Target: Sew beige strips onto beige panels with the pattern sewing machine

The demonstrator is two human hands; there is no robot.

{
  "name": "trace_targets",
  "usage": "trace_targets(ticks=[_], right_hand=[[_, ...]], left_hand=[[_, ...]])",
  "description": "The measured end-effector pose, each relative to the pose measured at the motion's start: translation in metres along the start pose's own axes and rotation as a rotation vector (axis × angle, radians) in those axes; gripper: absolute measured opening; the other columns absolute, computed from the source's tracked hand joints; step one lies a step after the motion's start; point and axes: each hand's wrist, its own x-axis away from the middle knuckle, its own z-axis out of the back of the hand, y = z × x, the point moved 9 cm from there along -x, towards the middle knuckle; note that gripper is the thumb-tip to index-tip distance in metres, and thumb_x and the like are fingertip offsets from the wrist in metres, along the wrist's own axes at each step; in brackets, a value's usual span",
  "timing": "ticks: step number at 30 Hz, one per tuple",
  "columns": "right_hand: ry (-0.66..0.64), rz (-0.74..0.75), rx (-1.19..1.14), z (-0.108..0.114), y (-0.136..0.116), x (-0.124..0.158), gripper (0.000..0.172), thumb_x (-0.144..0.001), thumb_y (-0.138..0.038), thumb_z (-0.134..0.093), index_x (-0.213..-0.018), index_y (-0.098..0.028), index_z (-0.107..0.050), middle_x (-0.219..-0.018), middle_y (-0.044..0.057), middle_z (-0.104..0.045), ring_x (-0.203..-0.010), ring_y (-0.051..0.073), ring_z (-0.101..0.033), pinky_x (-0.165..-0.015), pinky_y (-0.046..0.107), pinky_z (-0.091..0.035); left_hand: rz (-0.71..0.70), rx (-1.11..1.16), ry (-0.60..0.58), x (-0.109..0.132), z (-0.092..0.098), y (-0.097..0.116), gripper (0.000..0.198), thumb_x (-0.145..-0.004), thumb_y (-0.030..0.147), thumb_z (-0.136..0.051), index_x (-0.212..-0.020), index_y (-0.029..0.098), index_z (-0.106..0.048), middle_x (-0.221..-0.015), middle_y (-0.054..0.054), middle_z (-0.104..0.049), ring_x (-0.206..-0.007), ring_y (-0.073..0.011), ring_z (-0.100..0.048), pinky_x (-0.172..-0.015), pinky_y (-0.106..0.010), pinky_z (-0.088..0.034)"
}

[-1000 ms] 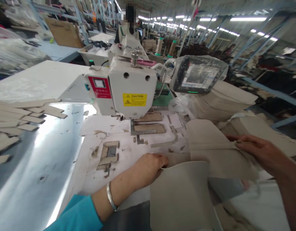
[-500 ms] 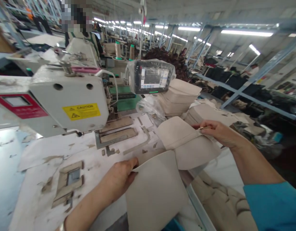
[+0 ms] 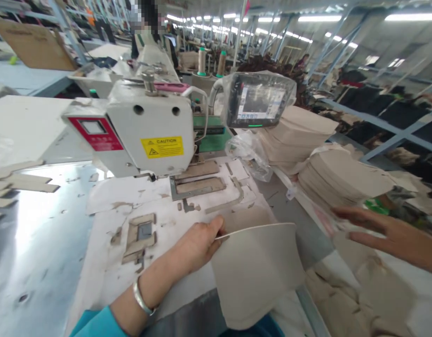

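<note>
Pinched by its upper left corner, a beige fabric panel (image 3: 258, 271) hangs from my left hand (image 3: 202, 243) at the front of the sewing machine bed. A silver bracelet is on that wrist. My right hand (image 3: 377, 231) is off to the right, slightly blurred, its fingers apart with nothing between them. Under its fingertips lies another beige piece (image 3: 356, 255), close to more loose beige pieces (image 3: 328, 295) at lower right. The white sewing machine head (image 3: 149, 131) stands beyond my left hand. On its bed sits a metal clamp frame (image 3: 198, 185).
A screen in clear plastic (image 3: 260, 100) hangs beside the machine head. Stacks of beige panels (image 3: 345, 173) stand at right behind my right hand. Crumpled plastic (image 3: 251, 152) lies below the screen. A padded template (image 3: 140, 236) and scraps cover the bed's white sheet.
My right hand has let go of the seamed beige piece and moved right and down, its fingers now apart. My left hand still holds its panel. The view has swung left.
</note>
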Motion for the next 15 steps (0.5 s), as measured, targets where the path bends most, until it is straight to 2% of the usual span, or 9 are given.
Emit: trace_targets(ticks=[1, 2, 4, 5, 6, 8, 10, 12, 15], right_hand=[[-0.18, 0.056, -0.146, -0.044, -0.019, 0.003, 0.059, -0.067, -0.048, -0.078, -0.123, -0.035, -0.067, -0.134, 0.015, -0.061, -0.118, 0.033, -0.061, -0.099, 0.049, -0.047], [-0.331, 0.109, -0.276, -0.084, -0.04, 0.009, 0.063, -0.072, -0.049, -0.075, -0.131, -0.034, -0.06, -0.138, 0.013, -0.058, -0.12, 0.032, -0.059, -0.098, 0.047, -0.049], [-0.423, 0.101, -0.308, -0.139, -0.064, 0.012, 0.043, -0.082, -0.053, -0.065, -0.115, -0.025, -0.067, -0.108, 0.012, -0.072, -0.096, 0.028, -0.069, -0.081, 0.04, -0.056], [-0.425, 0.043, -0.341, -0.155, -0.066, 0.009, 0.042, -0.085, -0.056, -0.059, -0.106, -0.021, -0.068, -0.093, 0.01, -0.074, -0.081, 0.026, -0.069, -0.069, 0.037, -0.056], [-0.385, -0.032, -0.372, -0.16, -0.064, 0.002, 0.042, -0.086, -0.058, -0.057, -0.102, -0.02, -0.067, -0.083, 0.007, -0.073, -0.07, 0.024, -0.067, -0.06, 0.034, -0.054], [-0.261, -0.154, -0.429, -0.148, -0.052, -0.02, 0.042, -0.084, -0.058, -0.059, -0.101, -0.02, -0.065, -0.075, 0.004, -0.071, -0.061, 0.021, -0.064, -0.053, 0.031, -0.05], [-0.151, -0.191, -0.409, -0.123, -0.043, -0.046, 0.04, -0.079, -0.053, -0.064, -0.102, -0.02, -0.065, -0.076, 0.004, -0.072, -0.061, 0.021, -0.064, -0.054, 0.03, -0.05], [-0.129, -0.179, -0.329, -0.109, -0.044, -0.071, 0.034, -0.077, -0.048, -0.064, -0.095, -0.019, -0.067, -0.075, 0.005, -0.072, -0.061, 0.021, -0.065, -0.054, 0.031, -0.051], [-0.125, -0.112, -0.181, -0.115, -0.066, -0.1, 0.026, -0.077, -0.044, -0.06, -0.081, -0.019, -0.067, -0.069, 0.006, -0.071, -0.058, 0.022, -0.064, -0.05, 0.031, -0.048]], left_hand=[[0.018, 0.001, 0.019, 0.0, 0.002, 0.0, 0.003, -0.091, 0.026, -0.043, -0.091, 0.024, -0.04, -0.075, 0.001, -0.063, -0.068, -0.0175, -0.062, -0.06, -0.027, -0.041], [0.04, 0.004, 0.035, 0.0, 0.004, -0.001, 0.006, -0.093, 0.029, -0.042, -0.091, 0.024, -0.041, -0.074, 0.001, -0.062, -0.067, -0.0176, -0.062, -0.06, -0.027, -0.041], [0.089, 0.026, 0.043, 0.003, 0.005, -0.004, 0.013, -0.095, 0.036, -0.044, -0.098, 0.023, -0.043, -0.076, 0.0, -0.063, -0.07, -0.0188, -0.063, -0.061, -0.028, -0.043], [0.102, 0.04, 0.037, 0.006, 0.005, -0.004, 0.019, -0.094, 0.038, -0.047, -0.104, 0.022, -0.044, -0.08, -0.001, -0.065, -0.074, -0.0197, -0.065, -0.063, -0.029, -0.046], [0.094, 0.048, 0.027, 0.008, 0.004, -0.003, 0.027, -0.092, 0.039, -0.051, -0.111, 0.021, -0.044, -0.086, -0.002, -0.067, -0.079, -0.0208, -0.066, -0.067, -0.03, -0.049], [-0.001, 0.022, -0.008, 0.013, 0.001, 0.006, 0.041, -0.088, 0.037, -0.061, -0.121, 0.019, -0.046, -0.102, -0.007, -0.068, -0.093, -0.0231, -0.066, -0.079, -0.034, -0.053], [-0.151, -0.068, -0.043, 0.018, -0.003, 0.021, 0.033, -0.085, 0.031, -0.064, -0.113, 0.019, -0.055, -0.108, -0.008, -0.066, -0.101, -0.0241, -0.063, -0.09, -0.036, -0.052], [-0.246, -0.168, -0.064, 0.022, -0.006, 0.031, 0.012, -0.085, 0.025, -0.062, -0.095, 0.017, -0.062, -0.102, -0.008, -0.066, -0.099, -0.023, -0.062, -0.092, -0.035, -0.051], [-0.231, -0.25, -0.046, 0.023, -0.003, 0.034, 0.009, -0.088, 0.02, -0.056, -0.088, 0.016, -0.063, -0.094, -0.007, -0.066, -0.091, -0.0202, -0.062, -0.086, -0.031, -0.054]])
